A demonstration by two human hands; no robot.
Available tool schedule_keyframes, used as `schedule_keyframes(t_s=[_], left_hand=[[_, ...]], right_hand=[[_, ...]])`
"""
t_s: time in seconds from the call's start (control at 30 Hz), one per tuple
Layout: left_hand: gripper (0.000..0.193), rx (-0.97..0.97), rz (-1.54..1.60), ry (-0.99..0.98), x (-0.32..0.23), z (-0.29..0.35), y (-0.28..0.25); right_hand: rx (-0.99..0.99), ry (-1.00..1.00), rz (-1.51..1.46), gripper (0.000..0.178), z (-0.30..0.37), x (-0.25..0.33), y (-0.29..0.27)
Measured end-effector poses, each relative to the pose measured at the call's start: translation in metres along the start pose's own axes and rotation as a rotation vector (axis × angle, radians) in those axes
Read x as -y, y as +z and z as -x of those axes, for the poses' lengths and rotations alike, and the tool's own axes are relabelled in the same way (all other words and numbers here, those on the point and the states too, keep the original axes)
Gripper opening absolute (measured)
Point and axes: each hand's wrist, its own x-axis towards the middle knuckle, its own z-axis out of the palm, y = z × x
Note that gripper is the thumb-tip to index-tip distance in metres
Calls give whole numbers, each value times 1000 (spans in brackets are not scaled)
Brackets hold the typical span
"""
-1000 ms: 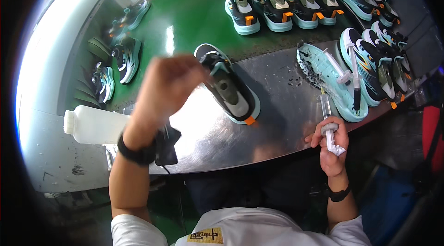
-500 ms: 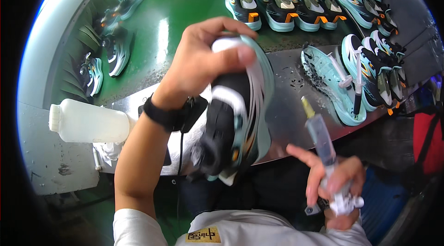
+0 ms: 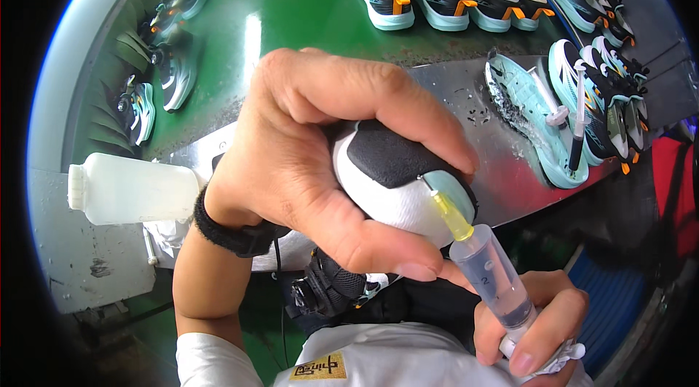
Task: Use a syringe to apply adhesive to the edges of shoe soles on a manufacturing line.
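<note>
A sneaker (image 3: 397, 158) with a white and black toe and a pale turquoise sole edge is gripped across its toe end by my left hand (image 3: 291, 161), fingers over the far side and thumb below. The laced part of the shoe hangs toward my body. My right hand (image 3: 542, 314) is closed round a clear syringe (image 3: 495, 278) holding some clear liquid, with whitish material around its rear end. Its yellow needle hub (image 3: 453, 216) points at the toe, and the thin metal tip meets the line between the black panel and the turquoise edge.
Beyond the metal ledge (image 3: 455, 92) runs a green belt (image 3: 218, 74) carrying several sneakers (image 3: 448, 5). On the right, a loose turquoise sole (image 3: 502, 88) holds a white syringe (image 3: 550, 99) and a pen-like tool (image 3: 577, 125). A white bottle (image 3: 142, 187) lies at left.
The sneaker has been turned, bringing its toe up toward me. My right hand has moved the syringe left, and its needle now meets the toe edge.
</note>
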Motion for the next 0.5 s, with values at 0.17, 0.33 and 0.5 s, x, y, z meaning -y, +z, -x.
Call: schedule_keyframes(t_s=[0.17, 0.33, 0.5], left_hand=[[59, 52, -3, 33, 6, 4, -5], [64, 69, 209, 21, 18, 15, -15], [61, -74, 280, 11, 29, 37, -34]], right_hand=[[-116, -134, 13, 35, 3, -24, 12], [-203, -97, 11, 29, 10, -34, 13], [-194, -13, -206, 26, 12, -49, 7]])
